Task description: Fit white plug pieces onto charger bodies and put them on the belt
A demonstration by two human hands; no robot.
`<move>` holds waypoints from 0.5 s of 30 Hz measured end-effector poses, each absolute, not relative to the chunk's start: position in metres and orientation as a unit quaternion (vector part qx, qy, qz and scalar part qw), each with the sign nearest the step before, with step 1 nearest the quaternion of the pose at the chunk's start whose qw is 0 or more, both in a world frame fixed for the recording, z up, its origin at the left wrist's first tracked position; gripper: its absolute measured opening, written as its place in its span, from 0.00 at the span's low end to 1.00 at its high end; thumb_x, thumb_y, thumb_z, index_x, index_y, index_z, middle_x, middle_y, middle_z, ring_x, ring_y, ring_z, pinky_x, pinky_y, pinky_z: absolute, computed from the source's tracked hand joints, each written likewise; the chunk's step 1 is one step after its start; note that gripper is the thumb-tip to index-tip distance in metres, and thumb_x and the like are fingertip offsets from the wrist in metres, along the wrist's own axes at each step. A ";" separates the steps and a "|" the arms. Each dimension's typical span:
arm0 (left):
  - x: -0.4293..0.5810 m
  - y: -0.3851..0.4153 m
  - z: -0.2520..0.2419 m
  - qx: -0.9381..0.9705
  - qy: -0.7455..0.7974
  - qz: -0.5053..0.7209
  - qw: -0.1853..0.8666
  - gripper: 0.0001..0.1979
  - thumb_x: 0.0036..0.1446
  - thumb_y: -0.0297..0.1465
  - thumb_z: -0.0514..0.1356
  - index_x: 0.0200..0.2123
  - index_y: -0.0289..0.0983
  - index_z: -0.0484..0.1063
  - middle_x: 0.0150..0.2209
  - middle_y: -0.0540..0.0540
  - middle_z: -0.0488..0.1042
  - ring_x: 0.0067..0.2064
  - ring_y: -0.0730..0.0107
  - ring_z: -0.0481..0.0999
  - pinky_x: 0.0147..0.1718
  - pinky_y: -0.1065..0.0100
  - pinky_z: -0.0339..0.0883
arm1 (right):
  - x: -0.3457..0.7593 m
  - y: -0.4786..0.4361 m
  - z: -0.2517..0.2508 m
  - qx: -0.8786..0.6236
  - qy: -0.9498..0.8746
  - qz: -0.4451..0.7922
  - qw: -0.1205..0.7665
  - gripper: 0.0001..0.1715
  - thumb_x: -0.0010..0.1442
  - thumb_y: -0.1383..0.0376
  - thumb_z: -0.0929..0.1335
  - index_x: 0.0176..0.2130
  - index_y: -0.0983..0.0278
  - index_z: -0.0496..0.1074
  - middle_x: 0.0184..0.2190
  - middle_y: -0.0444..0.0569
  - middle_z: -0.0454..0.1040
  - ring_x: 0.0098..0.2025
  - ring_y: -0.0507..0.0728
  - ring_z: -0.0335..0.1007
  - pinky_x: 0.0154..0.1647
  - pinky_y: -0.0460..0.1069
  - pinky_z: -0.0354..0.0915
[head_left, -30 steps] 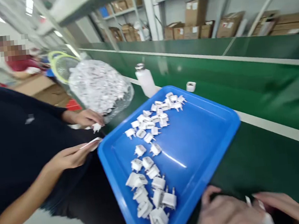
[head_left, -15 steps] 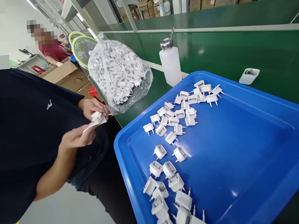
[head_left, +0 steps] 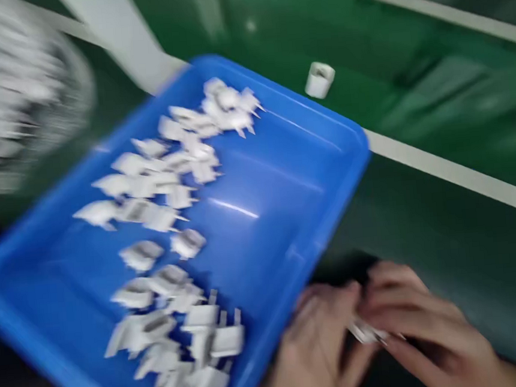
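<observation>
The picture is blurred by motion. A blue tray (head_left: 326, 151) lies on the green bench with several white plug adapters (head_left: 162, 190) spread along its left half. Just off the tray's near right corner, my left hand (head_left: 316, 345) and my right hand (head_left: 414, 324) meet over the dark bench. Between their fingertips is a small white piece (head_left: 364, 332), which both hands pinch. What the piece is I cannot make out.
A clear bag of white adapters (head_left: 12, 118) sits at the far left, smeared by blur. A single white part (head_left: 319, 80) lies on the green conveyor belt (head_left: 435, 100) beyond the tray. A pale strip (head_left: 455, 173) edges the belt.
The view has swung right and down. The seated person in dark clothes and the white bottle have left the picture. My two hands have come into view at the bottom, holding a small white piece.
</observation>
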State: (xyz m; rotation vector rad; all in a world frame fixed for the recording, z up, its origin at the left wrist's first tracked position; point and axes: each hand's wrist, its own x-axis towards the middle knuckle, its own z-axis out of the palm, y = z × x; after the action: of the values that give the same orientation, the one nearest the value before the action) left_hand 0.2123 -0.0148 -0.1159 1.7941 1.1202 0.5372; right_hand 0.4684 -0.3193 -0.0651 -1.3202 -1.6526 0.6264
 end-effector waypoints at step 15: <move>0.286 -0.266 -0.080 0.843 0.263 0.263 0.388 0.18 0.71 0.37 0.64 0.60 0.40 0.68 0.53 0.47 0.80 0.54 0.66 0.79 0.61 0.63 0.73 | 0.465 -0.361 -0.064 -0.594 -0.513 0.356 0.507 0.20 0.71 0.68 0.74 0.57 0.52 0.69 0.45 0.39 0.83 0.47 0.59 0.71 0.51 0.56 0.65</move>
State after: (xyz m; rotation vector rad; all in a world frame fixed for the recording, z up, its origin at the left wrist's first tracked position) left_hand 0.2855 -0.2657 -0.0802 2.1452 0.6695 0.6699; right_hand 0.4650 -0.3610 -0.0637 -1.4331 -1.2355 0.8579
